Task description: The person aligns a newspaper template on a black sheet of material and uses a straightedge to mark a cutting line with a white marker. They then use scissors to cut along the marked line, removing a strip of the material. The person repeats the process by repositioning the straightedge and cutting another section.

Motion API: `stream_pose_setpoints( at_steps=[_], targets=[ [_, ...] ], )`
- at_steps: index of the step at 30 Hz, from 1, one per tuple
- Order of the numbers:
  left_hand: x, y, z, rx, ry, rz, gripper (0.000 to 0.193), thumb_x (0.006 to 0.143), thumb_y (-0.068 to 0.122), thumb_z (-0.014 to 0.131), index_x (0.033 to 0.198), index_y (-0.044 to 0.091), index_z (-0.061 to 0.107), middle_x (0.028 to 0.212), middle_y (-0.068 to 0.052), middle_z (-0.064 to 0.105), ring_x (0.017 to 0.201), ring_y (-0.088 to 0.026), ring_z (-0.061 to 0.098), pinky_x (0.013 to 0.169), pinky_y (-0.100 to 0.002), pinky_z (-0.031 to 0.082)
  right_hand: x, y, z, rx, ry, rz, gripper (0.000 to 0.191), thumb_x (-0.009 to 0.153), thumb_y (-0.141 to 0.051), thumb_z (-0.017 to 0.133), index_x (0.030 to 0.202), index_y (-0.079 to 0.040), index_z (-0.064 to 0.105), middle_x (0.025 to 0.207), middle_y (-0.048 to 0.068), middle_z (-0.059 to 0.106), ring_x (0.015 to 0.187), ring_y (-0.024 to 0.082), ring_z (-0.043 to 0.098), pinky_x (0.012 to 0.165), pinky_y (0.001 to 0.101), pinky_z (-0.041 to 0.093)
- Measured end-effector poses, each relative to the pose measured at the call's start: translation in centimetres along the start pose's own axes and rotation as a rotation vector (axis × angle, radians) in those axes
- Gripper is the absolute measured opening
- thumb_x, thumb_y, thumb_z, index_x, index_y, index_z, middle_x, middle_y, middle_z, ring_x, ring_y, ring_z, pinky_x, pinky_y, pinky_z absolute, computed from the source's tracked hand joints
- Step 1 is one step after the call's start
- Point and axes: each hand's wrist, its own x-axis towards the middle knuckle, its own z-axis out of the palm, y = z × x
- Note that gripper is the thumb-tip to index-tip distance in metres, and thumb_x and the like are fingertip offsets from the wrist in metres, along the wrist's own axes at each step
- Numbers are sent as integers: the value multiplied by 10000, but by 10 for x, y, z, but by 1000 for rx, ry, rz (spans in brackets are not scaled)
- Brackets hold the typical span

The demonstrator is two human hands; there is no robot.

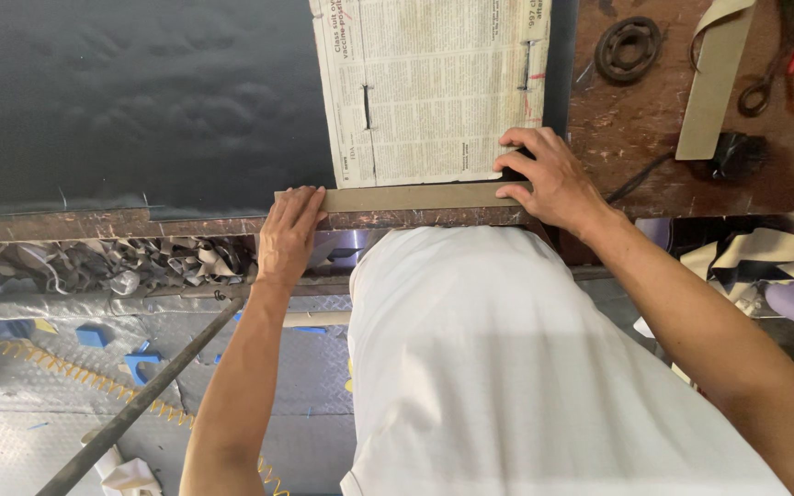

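White short-sleeved shirt [516,367], plain, slightly creased; forearms bare; hands bare, no gloves, rings or watch.

Matt tan cardboard strip [406,197] lies on a worn, scratched wooden tabletop [636,129], beside yellowed newsprint paper [434,87] and a black, faintly grained leatherette sheet [130,101].

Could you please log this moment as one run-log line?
left hand: flat on strip left end | right hand: pressing strip right end | strip: along bench edge, below newspaper
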Motion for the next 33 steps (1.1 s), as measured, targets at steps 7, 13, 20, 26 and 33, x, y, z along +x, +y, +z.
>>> stream_pose_setpoints(
  at_steps=[7,13,20,26,33],
  targets=[
    [-12,-15,1,87,-42,-30,462,927,-5,709,1378,67,642,1361,-127,626,1288,-340,599,1107,-437,524,1,0,0,5,15,-7,368,775,-190,867,1080,-73,696,1373,70,544,1239,309,516,1072,429,462],
    [-23,-4,22,223,-87,-82,637,837,-122,642,1458,-22,540,1446,-164,562,1402,-336,513,1185,-431,472,2,-1,3,0,13,2,376,767,-199,877,1076,-77,700,1361,65,549,1221,306,525,1060,427,473],
    [-28,7,39,213,-17,-153,585,882,-75,635,1454,-70,513,1455,-193,536,1409,-369,494,1198,-465,436,4,-3,5,-10,4,7,377,758,-213,879,1064,-83,701,1342,62,557,1200,311,532,1044,427,476],
    [-29,9,43,238,29,-163,551,907,-68,637,1448,-61,528,1446,-187,549,1400,-357,509,1198,-470,440,5,-3,6,-10,11,4,377,756,-213,881,1061,-84,701,1340,68,556,1211,312,531,1057,427,470],
    [-32,7,43,244,44,-147,553,912,-73,638,1455,-50,531,1452,-172,551,1399,-348,517,1188,-471,451,4,-3,6,-6,3,17,379,750,-211,881,1064,-83,711,1346,65,559,1218,312,528,1064,426,470]
  ],
)
